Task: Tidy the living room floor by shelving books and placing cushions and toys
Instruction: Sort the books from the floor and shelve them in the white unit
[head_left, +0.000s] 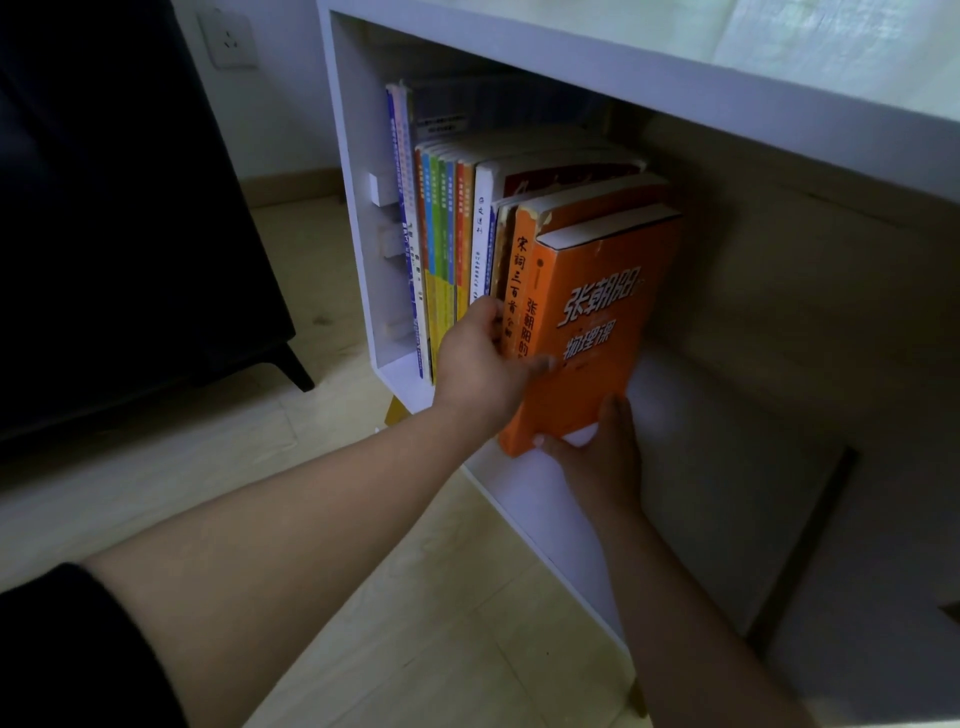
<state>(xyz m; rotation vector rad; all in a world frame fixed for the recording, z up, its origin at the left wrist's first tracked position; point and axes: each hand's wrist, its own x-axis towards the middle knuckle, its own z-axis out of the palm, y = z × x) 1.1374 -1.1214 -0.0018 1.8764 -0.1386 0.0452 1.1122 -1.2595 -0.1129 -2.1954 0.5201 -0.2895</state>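
Orange book going in at the row's end
Right hand grips its bottom edge, taking the weight; left hand pinches its spine, fingers against the neighbouring books so nothing flops

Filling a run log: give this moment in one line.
left hand: on book spines | right hand: grips tilted orange book on shelf

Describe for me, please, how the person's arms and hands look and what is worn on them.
Both the left hand and the right hand are bare, with no gloves, rings or watch showing. A black sleeve covers the left upper arm; the forearm below it is bare. No sleeve shows on the right arm.
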